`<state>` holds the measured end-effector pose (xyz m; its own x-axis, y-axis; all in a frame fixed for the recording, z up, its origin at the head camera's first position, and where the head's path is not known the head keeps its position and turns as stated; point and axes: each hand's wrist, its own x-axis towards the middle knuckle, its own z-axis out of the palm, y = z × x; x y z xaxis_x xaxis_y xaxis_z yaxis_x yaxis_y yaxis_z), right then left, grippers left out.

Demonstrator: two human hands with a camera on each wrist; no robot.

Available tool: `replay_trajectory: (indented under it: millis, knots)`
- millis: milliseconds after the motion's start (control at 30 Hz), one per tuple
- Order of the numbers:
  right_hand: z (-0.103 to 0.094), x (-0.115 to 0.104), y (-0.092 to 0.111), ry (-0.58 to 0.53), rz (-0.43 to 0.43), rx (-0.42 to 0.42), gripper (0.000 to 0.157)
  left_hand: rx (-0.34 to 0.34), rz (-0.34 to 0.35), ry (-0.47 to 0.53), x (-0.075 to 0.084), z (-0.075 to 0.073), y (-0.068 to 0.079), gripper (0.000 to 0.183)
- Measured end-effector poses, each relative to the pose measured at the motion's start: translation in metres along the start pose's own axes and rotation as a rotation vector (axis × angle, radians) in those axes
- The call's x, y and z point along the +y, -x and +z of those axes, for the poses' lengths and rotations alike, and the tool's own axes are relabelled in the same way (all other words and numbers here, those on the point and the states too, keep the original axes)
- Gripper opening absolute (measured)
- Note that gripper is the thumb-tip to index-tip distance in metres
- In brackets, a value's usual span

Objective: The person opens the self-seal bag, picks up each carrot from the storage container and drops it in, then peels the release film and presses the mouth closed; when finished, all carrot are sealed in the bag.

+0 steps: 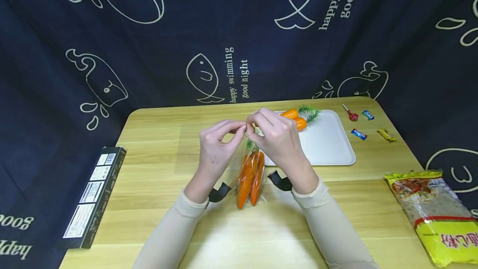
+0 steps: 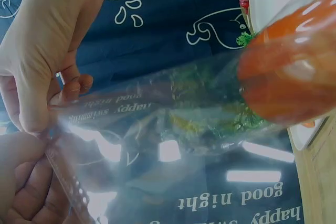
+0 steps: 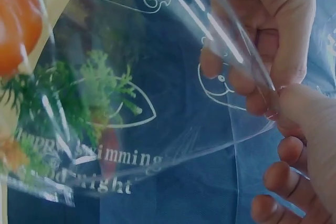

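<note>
My left hand [image 1: 218,144] and right hand [image 1: 278,140] meet in front of me, each pinching the top edge of a clear plastic bag [image 2: 131,174] between thumb and fingers. Inside the bag are orange carrots [image 1: 246,179] with green leafy tops [image 3: 100,85]. In the head view the carrots hang tips down below my hands, over the table. Both wrist views show the fingertips of the two hands close together at the bag's edge. Whether the bag's mouth is parted there, I cannot tell.
Behind my right hand, a white tray [image 1: 328,148] bears more carrots [image 1: 300,124]. A lollipop [image 1: 352,115] and several wrapped candies [image 1: 359,134] lie right of it. A yellow food packet [image 1: 435,219] is at the right edge, a long black box [image 1: 95,198] at the left.
</note>
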<state>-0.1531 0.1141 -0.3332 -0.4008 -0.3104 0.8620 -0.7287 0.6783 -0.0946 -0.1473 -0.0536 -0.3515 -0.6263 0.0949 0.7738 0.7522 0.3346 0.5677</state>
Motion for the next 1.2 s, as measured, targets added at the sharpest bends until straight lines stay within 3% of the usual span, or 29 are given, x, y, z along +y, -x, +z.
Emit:
replay_trajectory:
  millis: [167, 333, 433, 600, 800, 1033, 1200]
  knots:
    - [0.0, 0.007, 0.002, -0.216, 0.118, -0.045, 0.008, -0.023, 0.007, -0.001, 0.001, -0.001, -0.001, 0.011]
    - [0.003, 0.014, 0.006, -0.574, 0.379, -0.119, 0.015, -0.041, 0.019, -0.001, 0.001, -0.001, 0.0, 0.009]
    - [0.002, 0.017, 0.007, -0.692, 0.516, -0.146, 0.018, -0.051, 0.019, 0.008, 0.001, -0.001, 0.0, 0.008]
    - [0.0, 0.02, 0.007, -0.723, 0.572, -0.153, 0.016, -0.046, -0.006, 0.044, 0.001, 0.001, 0.001, 0.007]
    - [0.001, 0.025, 0.007, -0.784, 0.646, -0.102, 0.011, 0.031, -0.097, 0.084, -0.003, 0.002, 0.001, 0.005]
    - [0.001, 0.041, 0.009, -0.791, 0.769, 0.01, 0.012, 0.103, -0.244, 0.188, -0.013, 0.0, 0.002, 0.008]
    - [-0.001, 0.057, 0.011, -0.873, 0.854, 0.133, 0.016, 0.127, -0.354, 0.299, -0.023, -0.004, 0.001, 0.006]
